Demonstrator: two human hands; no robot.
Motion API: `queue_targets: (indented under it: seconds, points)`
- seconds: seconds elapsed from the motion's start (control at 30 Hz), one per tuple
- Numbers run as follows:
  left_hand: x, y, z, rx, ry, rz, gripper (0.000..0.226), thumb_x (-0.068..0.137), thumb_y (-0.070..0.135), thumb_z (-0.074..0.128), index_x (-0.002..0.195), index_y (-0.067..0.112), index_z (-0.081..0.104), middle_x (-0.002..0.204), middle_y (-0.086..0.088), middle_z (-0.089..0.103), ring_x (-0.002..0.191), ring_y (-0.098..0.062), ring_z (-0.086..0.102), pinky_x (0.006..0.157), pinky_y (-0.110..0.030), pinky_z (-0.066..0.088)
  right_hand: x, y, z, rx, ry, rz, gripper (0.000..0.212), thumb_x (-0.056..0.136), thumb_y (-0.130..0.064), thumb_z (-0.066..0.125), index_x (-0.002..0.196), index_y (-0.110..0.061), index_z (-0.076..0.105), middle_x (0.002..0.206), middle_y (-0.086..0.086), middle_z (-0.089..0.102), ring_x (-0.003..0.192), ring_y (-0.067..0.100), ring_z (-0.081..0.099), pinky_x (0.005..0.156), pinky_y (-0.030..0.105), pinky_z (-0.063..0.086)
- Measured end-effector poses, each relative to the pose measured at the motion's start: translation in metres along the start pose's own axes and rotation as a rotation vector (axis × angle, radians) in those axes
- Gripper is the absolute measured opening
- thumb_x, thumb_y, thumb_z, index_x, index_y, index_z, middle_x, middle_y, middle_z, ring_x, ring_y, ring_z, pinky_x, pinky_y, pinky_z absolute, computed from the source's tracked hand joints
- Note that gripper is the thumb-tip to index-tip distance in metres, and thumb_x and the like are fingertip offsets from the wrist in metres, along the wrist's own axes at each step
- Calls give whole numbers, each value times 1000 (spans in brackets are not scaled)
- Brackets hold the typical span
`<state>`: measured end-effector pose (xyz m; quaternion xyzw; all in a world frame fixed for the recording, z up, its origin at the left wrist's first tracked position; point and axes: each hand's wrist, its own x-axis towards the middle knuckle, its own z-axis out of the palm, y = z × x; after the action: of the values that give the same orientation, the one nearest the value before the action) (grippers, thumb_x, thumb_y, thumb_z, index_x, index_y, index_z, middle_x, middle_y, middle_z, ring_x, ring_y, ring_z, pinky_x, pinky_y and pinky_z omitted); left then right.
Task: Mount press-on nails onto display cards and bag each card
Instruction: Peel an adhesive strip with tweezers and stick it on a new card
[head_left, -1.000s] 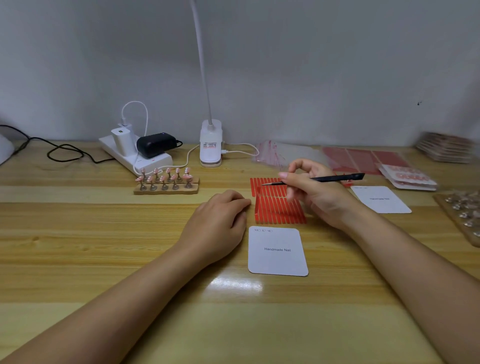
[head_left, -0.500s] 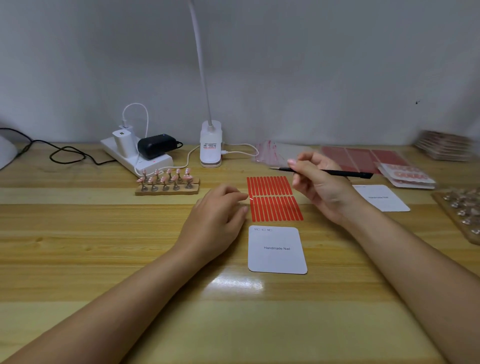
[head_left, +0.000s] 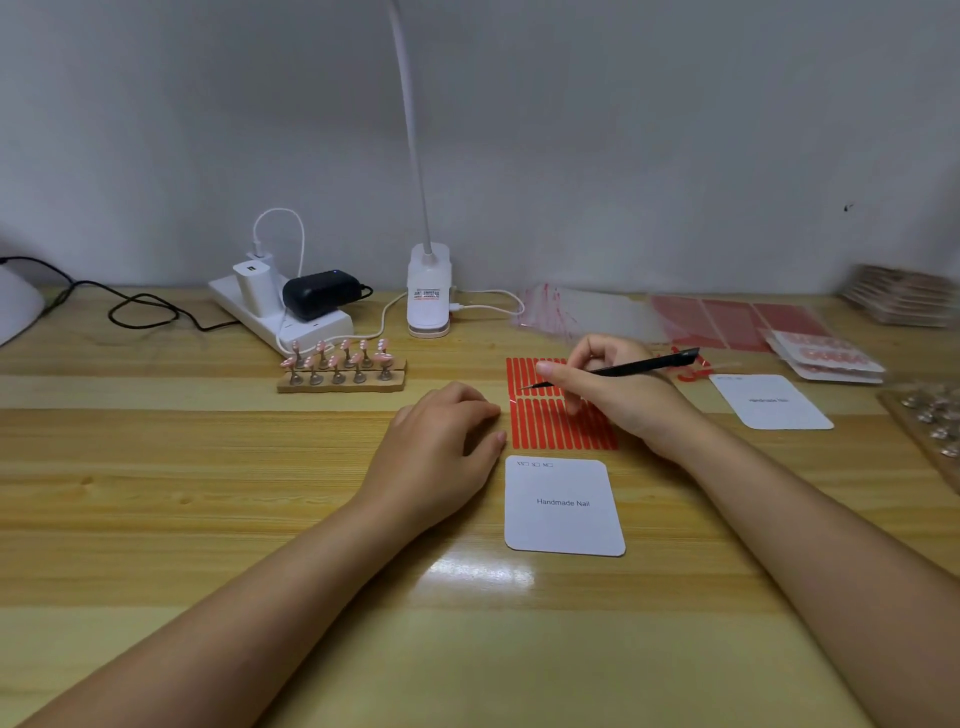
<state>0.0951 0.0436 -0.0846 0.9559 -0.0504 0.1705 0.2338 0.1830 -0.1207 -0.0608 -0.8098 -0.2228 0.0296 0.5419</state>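
- Our right hand (head_left: 618, 400) pinches black tweezers (head_left: 613, 370), tip lowered onto the red strip sheet (head_left: 550, 428) at bench (head_left: 208, 467) centre.
- Our left hand (head_left: 441, 447) rests loosely curled beside the sheet's left edge, its grip holding nothing.
- A white card (head_left: 563, 506) printed "Handmade Nail" lies just in front of the sheet; small size boxes along its top are too fine to read.
- A second card (head_left: 774, 402), its print blurred, sits to the right.
- Pink nails (head_left: 337, 358) stand on a wooden rack near the power strip (head_left: 280, 317).
- The lamp base (head_left: 428, 291) carries a red label, unreadable.
- Clear bags (head_left: 587, 312) lie behind.
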Motion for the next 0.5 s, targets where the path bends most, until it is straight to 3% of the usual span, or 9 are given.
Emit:
queue_targets:
  seconds: [0.1, 0.5]
  points:
    - [0, -1, 0, 2, -4, 1, 35, 92, 30, 52, 124, 17, 58, 119, 7, 54, 110, -11, 48, 95, -31, 37, 3, 1, 2, -14, -52, 17, 18, 81, -34, 67, 78, -21, 55, 49, -8, 63, 52, -5, 57, 61, 18, 40]
    - [1, -2, 1, 17, -4, 14, 36, 92, 32, 51, 125, 19, 57, 120, 8, 53, 111, -9, 47, 94, -28, 36, 4, 1, 5, -42, -89, 39, 15, 83, -33, 66, 82, -20, 57, 50, -10, 63, 54, -6, 59, 67, 22, 43]
